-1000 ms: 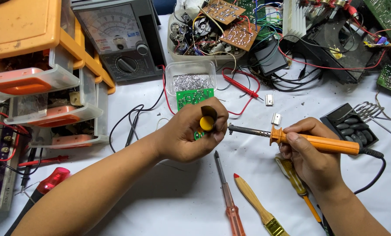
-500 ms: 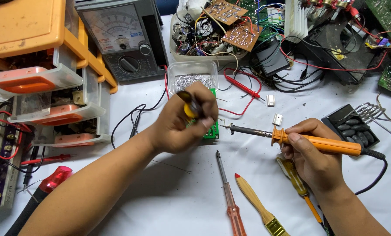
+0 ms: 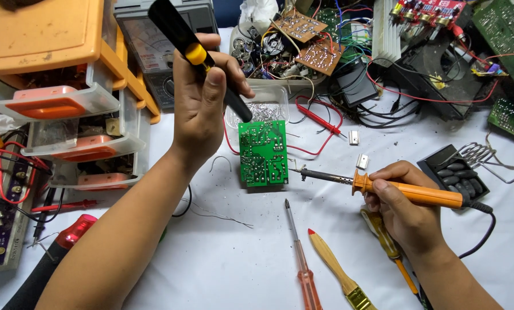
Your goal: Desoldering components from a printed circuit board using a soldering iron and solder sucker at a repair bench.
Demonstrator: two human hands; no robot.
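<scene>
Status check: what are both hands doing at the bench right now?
Left hand grips black desoldering pump, raised. Right hand holds orange soldering iron, tip beside green circuit board. Nothing between tip and board.

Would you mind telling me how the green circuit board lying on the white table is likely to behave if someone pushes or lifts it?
The green circuit board looks thin and flat, so probably stiff and light. On the smooth white table it would likely slide rather than roll or tip. Its exposed solder joints suggest handling it by the edges.

Two bare forearms and hands (image 3: 202,100), no sleeves, rings, watch or gloves in view
</scene>
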